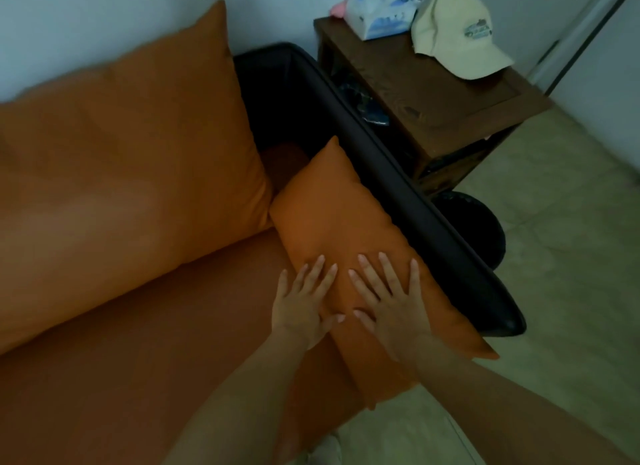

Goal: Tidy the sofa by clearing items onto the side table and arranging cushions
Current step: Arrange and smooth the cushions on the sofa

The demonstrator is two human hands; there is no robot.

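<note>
Pressing flat, the left hand (302, 302) and right hand (391, 300) rest with straight, spread fingers on the small cushion (332, 218), which leans against the dark armrest (398, 187) beside the back cushion (131, 146). The cap (453, 31) and tissue pack (379, 12) lie on the counter (433, 97). Step: arranging cushions. Next, judged: patting it square and upright.

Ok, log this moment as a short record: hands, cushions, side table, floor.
left hand: flat, fingers spread, presses on the small cushion
right hand: flat, fingers spread, presses on the same cushion
small cushion: orange, leans along the dark armrest
large cushion: orange, stands against the sofa back
side table: wooden, beside the armrest
on table: cream cap, tissue pack
floor: dark round object beside the sofa, unclear what it is
</note>
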